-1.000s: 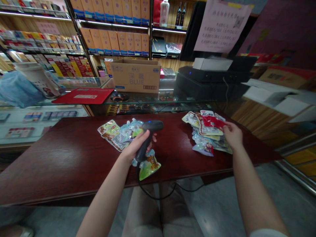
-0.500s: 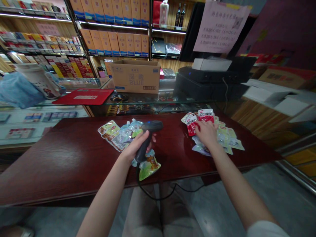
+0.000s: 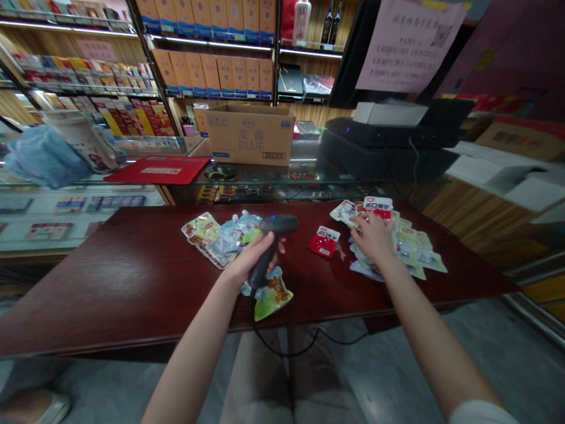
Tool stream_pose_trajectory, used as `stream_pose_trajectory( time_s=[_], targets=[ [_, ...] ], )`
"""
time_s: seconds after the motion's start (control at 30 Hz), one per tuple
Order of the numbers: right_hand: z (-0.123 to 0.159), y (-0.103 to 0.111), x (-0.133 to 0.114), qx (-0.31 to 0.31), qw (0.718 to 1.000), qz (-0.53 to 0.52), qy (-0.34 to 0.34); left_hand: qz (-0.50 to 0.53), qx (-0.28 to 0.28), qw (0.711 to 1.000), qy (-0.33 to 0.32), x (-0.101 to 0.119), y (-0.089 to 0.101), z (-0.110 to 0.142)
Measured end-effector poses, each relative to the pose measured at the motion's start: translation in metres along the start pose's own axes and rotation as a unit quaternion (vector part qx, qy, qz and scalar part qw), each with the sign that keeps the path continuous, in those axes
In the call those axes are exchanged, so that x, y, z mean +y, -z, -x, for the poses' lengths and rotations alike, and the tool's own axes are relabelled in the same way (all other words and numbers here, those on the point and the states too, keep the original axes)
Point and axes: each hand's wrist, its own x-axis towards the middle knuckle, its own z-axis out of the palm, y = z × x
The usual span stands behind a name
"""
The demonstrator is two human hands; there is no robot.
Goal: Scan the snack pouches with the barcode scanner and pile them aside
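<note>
My left hand (image 3: 251,259) is wrapped round the grip of a black barcode scanner (image 3: 278,224), its head pointing right. Beneath and beside it lie several snack packets (image 3: 212,235), including a green one (image 3: 273,300) near the table's front edge. To the right of the scanner, a red and white packet (image 3: 325,241) lies by itself on the table. Over the right-hand pile, my right hand (image 3: 374,235) has its fingers apart, touching the packets. Another red and white packet (image 3: 378,204) shows just behind its fingers, partly covered. Pale green packets (image 3: 415,247) spread to its right.
A dark red wooden table (image 3: 123,277) carries the packets. Behind it, a glass counter holds a red folder (image 3: 159,169), a computer mouse (image 3: 219,171), a cardboard box (image 3: 251,135) and a black machine (image 3: 353,153). The scanner's cable (image 3: 286,355) hangs past the front edge.
My right hand has let go of one red packet, which now lies farther left on the table, and is back at the right pile. My left hand still holds the scanner.
</note>
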Motion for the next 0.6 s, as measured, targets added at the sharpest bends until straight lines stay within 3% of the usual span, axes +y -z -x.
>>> stream_pose_trajectory(
  time_s=[0.23,0.37,0.53,0.6],
  targets=[
    [-0.003,0.01,-0.007,0.017,0.999,-0.035,-0.003,0.008,-0.002,1.0,-0.003,0.001,-0.001,0.001],
    [0.013,0.02,-0.043,0.02,0.992,-0.125,-0.009,0.009,0.001,1.0,-0.011,0.005,0.0,0.003],
    [0.056,0.02,-0.125,-0.173,0.936,-0.291,0.1,0.027,0.014,0.999,-0.044,0.015,0.002,0.008],
    [0.065,0.015,-0.147,-0.197,0.931,-0.289,0.102,0.026,0.022,0.998,-0.053,0.017,0.003,0.009]
  ],
)
